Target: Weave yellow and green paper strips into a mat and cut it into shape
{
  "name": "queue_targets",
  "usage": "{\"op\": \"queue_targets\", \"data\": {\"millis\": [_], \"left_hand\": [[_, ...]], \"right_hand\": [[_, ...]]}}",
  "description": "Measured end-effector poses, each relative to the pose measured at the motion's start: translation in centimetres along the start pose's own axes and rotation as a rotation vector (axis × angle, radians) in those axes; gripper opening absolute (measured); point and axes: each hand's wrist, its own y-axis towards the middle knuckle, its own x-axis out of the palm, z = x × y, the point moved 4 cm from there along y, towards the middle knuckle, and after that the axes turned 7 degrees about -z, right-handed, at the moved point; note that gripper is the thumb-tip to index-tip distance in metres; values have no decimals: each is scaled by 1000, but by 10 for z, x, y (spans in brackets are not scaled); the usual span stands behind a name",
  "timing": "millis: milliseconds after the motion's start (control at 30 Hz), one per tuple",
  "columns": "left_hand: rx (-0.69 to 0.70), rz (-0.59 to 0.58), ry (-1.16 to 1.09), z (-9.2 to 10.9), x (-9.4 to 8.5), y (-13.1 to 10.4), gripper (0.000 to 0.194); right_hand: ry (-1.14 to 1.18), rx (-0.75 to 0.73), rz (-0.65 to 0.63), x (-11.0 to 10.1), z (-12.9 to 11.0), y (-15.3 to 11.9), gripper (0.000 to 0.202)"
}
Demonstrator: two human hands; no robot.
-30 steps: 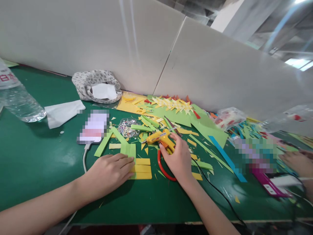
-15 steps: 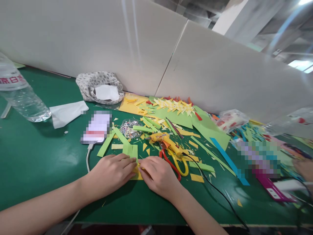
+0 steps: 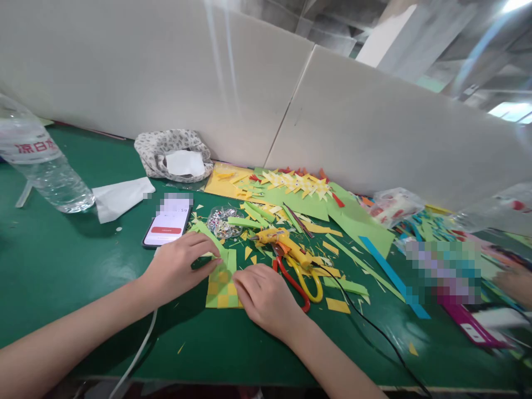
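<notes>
A woven paper mat point(image 3: 220, 289) in green and yellow checks lies on the table before me, with green paper strips point(image 3: 229, 259) running out of its far edge. My left hand point(image 3: 180, 269) is over the mat's upper left, thumb and fingertips closing on one green strip. At the right edge, my right hand point(image 3: 266, 299) has curled fingers pinching the mat's side; its fingertips are partly hidden. Just beyond that hand lie a yellow hot glue gun point(image 3: 286, 245) and scissors with red and yellow handles point(image 3: 316, 287).
A phone point(image 3: 168, 221) on a white cable and a water bottle point(image 3: 58, 177) stand left. Paper scraps, a container of small beads point(image 3: 224, 220) and a finished-looking spiky paper piece point(image 3: 297, 182) lie beyond. Another person's hand point(image 3: 513, 285) shows far right.
My left hand has lifted off the mat and shifted up and left, uncovering the checked weave. The right hand stays at the right edge. The view has shifted slightly.
</notes>
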Motion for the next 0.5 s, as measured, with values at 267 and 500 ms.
{"op": "queue_targets", "data": {"millis": [267, 500], "left_hand": [[107, -234, 110, 9, 4, -1, 17], [111, -289, 130, 7, 6, -1, 25]], "right_hand": [[-2, 96, -3, 3, 0, 12, 12], [19, 101, -32, 10, -5, 17, 14]]}}
